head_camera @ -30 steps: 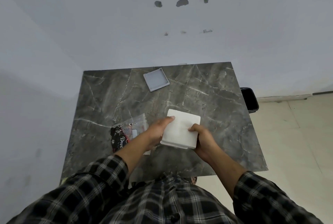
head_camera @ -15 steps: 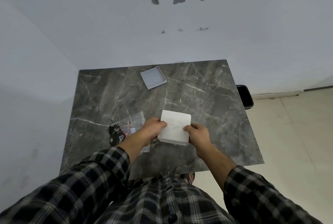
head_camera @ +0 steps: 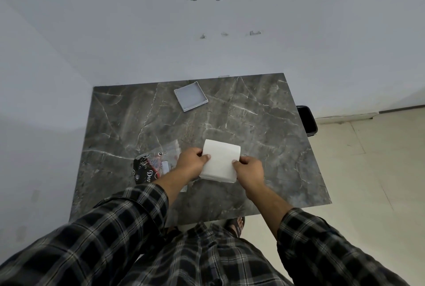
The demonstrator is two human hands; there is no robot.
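1. White box [head_camera: 220, 162]: near middle of marble table [head_camera: 264, 124]; long axis runs away from the person, far end leaning slightly right.
2. Left hand [head_camera: 192, 162]: curled fingers pinch its left edge.
3. Right hand [head_camera: 249, 168]: pinches its right edge.

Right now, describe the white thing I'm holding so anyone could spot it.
At the dark marble table, near its front edge, left hand and right hand pinch a white square pad. Unlike the grey tray farther back, it is white and held.

A shallow grey tray [head_camera: 190, 96] sits at twelve o'clock on the dark marble desk [head_camera: 264, 124]. A printed plastic packet [head_camera: 147, 170] lies at eight o'clock. A black bin [head_camera: 308, 121] stands beside the desk at three.
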